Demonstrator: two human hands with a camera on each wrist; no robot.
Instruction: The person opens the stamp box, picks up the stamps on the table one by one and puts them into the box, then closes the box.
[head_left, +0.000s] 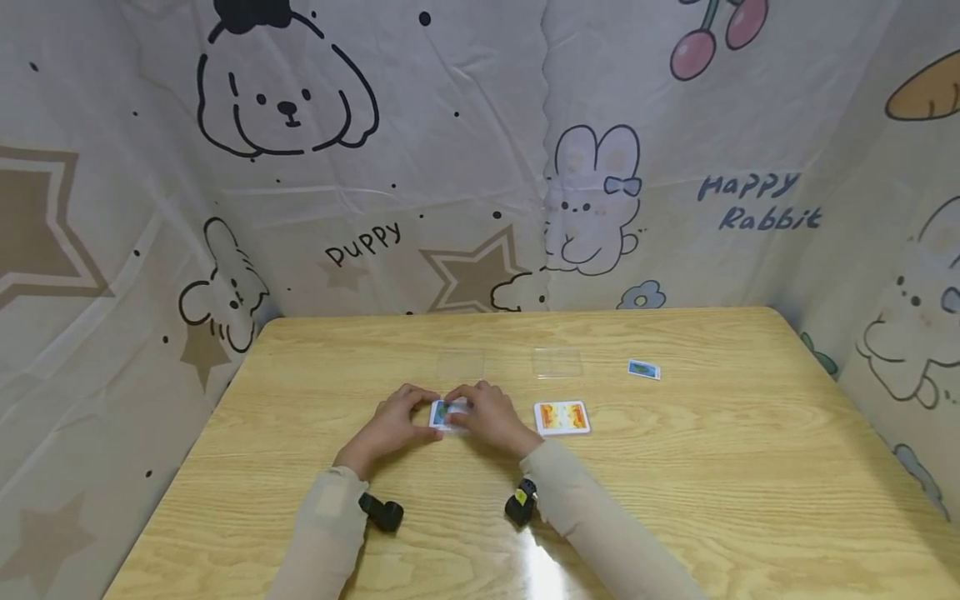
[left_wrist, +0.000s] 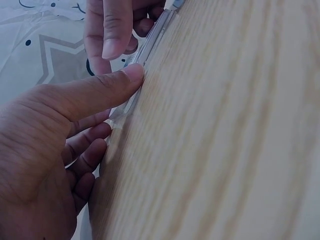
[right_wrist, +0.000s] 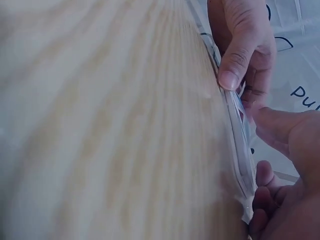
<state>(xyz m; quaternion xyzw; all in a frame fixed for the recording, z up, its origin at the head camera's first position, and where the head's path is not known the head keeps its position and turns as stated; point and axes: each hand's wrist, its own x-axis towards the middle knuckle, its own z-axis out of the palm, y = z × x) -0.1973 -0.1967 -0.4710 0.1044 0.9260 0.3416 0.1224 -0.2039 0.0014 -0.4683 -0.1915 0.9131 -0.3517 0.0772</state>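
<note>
In the head view, a small card (head_left: 440,413) with a blue-green picture lies at a clear plastic case (right_wrist: 240,145) low on the table. My left hand (head_left: 393,422) grips the left end, its thumb at the near edge and a finger at the far edge. From the right, my right hand (head_left: 491,419) covers much of the card and holds it between thumb and fingers. The case's thin clear edge shows in both wrist views. How far the card sits inside the case is hidden by the fingers.
A clear flat piece (head_left: 461,364) lies behind my hands, with a similar clear piece (head_left: 557,363) to its right. An orange-and-yellow card (head_left: 562,417) rests right of my right hand. Farther right lies a small blue-green card (head_left: 644,369). Patterned cloth (head_left: 465,167) hangs behind the wooden table (head_left: 712,467).
</note>
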